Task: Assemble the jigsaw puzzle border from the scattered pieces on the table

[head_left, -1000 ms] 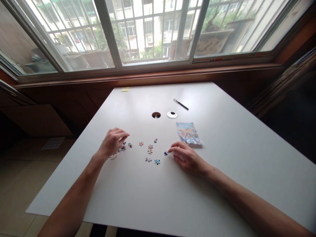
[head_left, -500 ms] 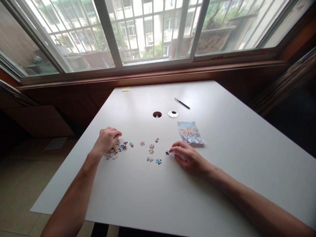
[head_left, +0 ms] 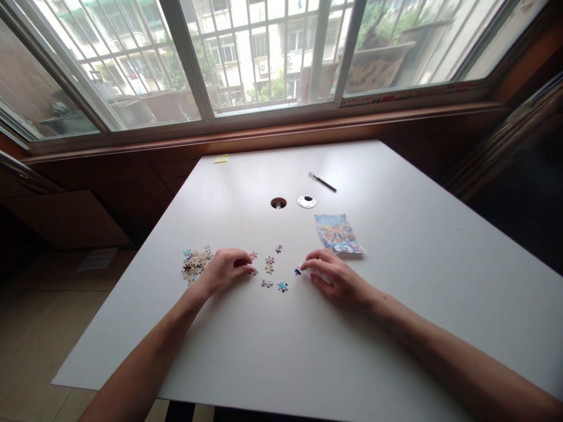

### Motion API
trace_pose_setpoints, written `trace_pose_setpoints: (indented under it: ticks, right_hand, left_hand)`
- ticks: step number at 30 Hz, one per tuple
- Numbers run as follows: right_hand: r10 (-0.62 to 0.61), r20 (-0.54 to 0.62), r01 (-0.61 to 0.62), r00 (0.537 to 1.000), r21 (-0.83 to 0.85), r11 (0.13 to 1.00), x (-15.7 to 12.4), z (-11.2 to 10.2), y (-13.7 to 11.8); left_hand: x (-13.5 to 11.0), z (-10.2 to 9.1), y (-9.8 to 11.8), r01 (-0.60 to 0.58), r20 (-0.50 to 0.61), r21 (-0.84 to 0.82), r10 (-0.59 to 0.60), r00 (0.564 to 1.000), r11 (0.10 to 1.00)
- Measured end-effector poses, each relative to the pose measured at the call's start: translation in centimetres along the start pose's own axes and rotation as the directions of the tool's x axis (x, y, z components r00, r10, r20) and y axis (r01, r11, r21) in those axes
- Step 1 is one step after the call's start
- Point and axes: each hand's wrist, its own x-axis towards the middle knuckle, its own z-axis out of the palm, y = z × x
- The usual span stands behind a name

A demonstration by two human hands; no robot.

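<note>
1. The left hand (head_left: 224, 271) rests on the white tabletop (head_left: 396, 305) with its fingers curled down. The fingertips are together at a puzzle piece (head_left: 252, 272). I cannot tell whether they grip it or only touch it.
2. The right hand (head_left: 336, 280) lies half curled, palm down. Its forefinger and thumb reach to the left and meet a small blue piece (head_left: 298, 271). Whether the piece is pinched or only touched does not show.
3. The loose pieces (head_left: 267, 265) lie between the two hands, a little nearer to the left fingertips. One light blue piece (head_left: 282, 286) lies at the near side of this group, about midway between the hands.
4. A pile of pieces (head_left: 194, 262) lies on the outer side of the left hand, just beside it and well apart from the right hand.
5. A picture card (head_left: 338, 233) lies flat just beyond the right hand, with its long axis pointing away from the person.
6. Farther back are a round hole (head_left: 278, 203), its cap (head_left: 307, 201), a pen (head_left: 322, 182) and a yellow note (head_left: 221, 159).
</note>
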Motion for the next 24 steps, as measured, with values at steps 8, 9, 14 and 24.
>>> trace_pose_setpoints:
  ticks: [8,9,14,24]
  right_hand:
    - [-0.004,0.0,0.004,1.0,-0.01,1.0,-0.1,0.0,0.1]
    - [-0.003,0.001,0.003,1.0,-0.007,1.0,-0.1,0.0,0.1]
    - [-0.012,-0.007,0.012,1.0,-0.006,1.0,0.0,0.0,0.0]
    - [-0.003,-0.004,0.003,1.0,0.0,1.0,0.1,-0.1,0.1]
  left_hand:
    - [-0.3,-2.2,0.0,0.024,0.128,-0.034,-0.02,0.992,0.999]
    - [-0.3,-2.2,0.1,0.014,0.129,-0.032,-0.009,0.992,0.999]
    - [-0.2,-1.6,0.0,-0.03,0.06,0.021,0.029,0.998,0.999]
    - [0.1,-0.5,-1.4,-0.129,-0.122,0.233,0.161,0.979,0.964]
